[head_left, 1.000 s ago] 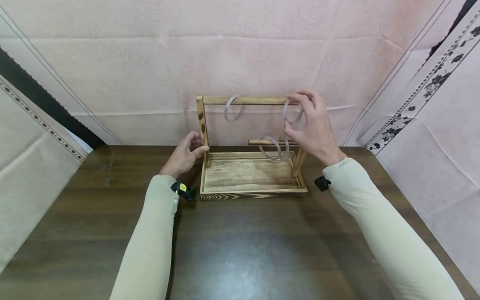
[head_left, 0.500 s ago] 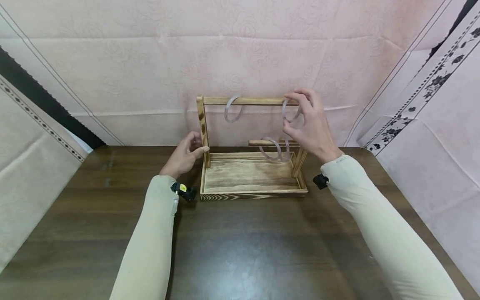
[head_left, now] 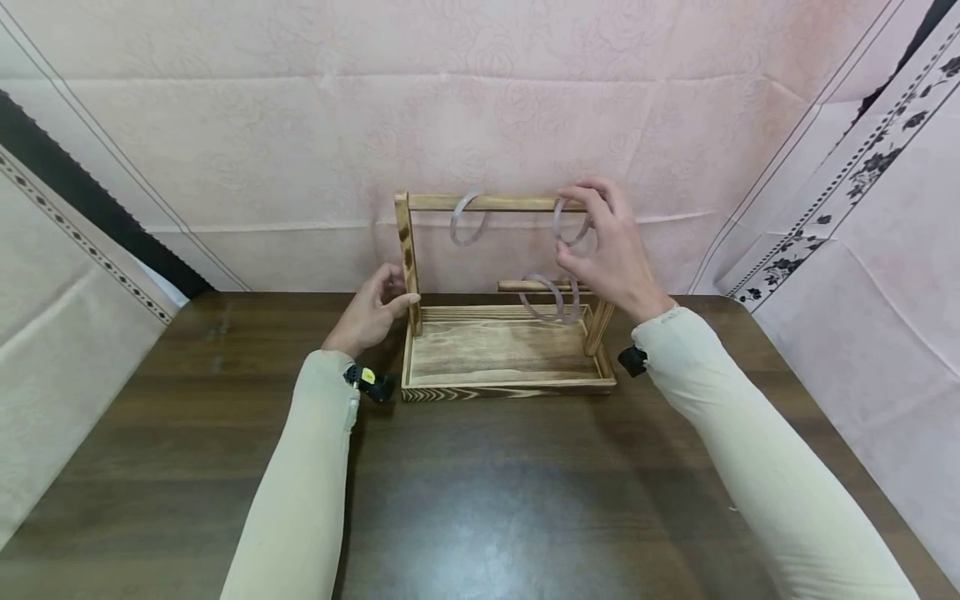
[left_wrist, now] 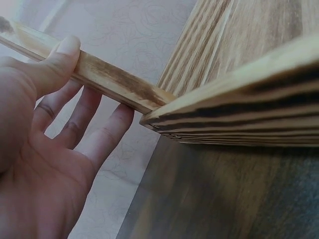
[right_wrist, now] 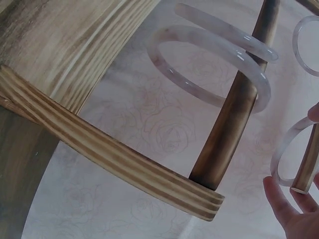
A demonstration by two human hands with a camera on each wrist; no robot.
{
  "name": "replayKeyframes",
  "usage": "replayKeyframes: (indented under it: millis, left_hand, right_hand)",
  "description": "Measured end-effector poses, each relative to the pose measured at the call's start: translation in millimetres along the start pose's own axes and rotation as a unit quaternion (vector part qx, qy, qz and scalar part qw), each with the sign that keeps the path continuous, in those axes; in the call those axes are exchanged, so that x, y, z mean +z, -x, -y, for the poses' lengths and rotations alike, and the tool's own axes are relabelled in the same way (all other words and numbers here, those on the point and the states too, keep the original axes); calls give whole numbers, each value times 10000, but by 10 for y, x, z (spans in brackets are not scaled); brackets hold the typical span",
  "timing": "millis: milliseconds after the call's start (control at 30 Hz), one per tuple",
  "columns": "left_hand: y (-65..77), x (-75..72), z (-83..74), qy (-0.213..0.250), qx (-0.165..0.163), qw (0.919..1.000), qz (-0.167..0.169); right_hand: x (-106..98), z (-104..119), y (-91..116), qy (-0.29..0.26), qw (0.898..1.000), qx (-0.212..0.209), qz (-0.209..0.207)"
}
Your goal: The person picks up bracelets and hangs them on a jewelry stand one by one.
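A wooden rack has a tray base (head_left: pixel 510 389), a left post (head_left: pixel 408 260) carrying a long upper bar (head_left: pixel 517 203), and a shorter lower bar (head_left: pixel 513 286) on the right post. My left hand (head_left: pixel 369 310) grips the left post, its thumb (left_wrist: pixel 67 52) in front and fingers behind. With thumb and fingertips, my right hand (head_left: pixel 611 246) pinches a pale, translucent bangle (head_left: pixel 557 223) near the upper bar's right end; the right wrist view shows the bar's tip inside this ring. Another bangle (head_left: pixel 455 225) hangs farther left on that bar. Two lilac bangles (right_wrist: pixel 261 84) hang on the lower bar.
The rack stands on a dark brown wooden table (head_left: pixel 480 483), near its back edge. Behind it hangs a pink patterned cloth (head_left: pixel 300 150). White cloth with a black floral border (head_left: pixel 877 167) closes the right side.
My right hand has moved a little to the left along the upper bar, bringing the pinched bangle with it. The left hand stays on the post.
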State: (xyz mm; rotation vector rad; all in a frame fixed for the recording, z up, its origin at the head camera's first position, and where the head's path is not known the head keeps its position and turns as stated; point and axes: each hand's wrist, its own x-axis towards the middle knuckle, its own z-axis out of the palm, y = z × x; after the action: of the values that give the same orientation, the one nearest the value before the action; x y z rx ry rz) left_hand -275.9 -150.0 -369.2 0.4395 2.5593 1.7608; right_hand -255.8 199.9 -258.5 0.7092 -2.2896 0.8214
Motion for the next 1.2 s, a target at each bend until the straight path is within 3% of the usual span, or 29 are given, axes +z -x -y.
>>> replayKeyframes:
  millis: [400,633,1200]
  left_hand:
    - [3,-10,-19,-81,-32,10000,-40]
    - [-16,-11,-14,-7,-79,10000,-27]
    - [-28,-9,22,-3,150,9999,32]
  right_hand:
    - [78,33,-51,13,9990,-441,-45]
    - [127,73,-73,52,9987,-502,29]
    - [238,152,-112,-21,9985,-513,206]
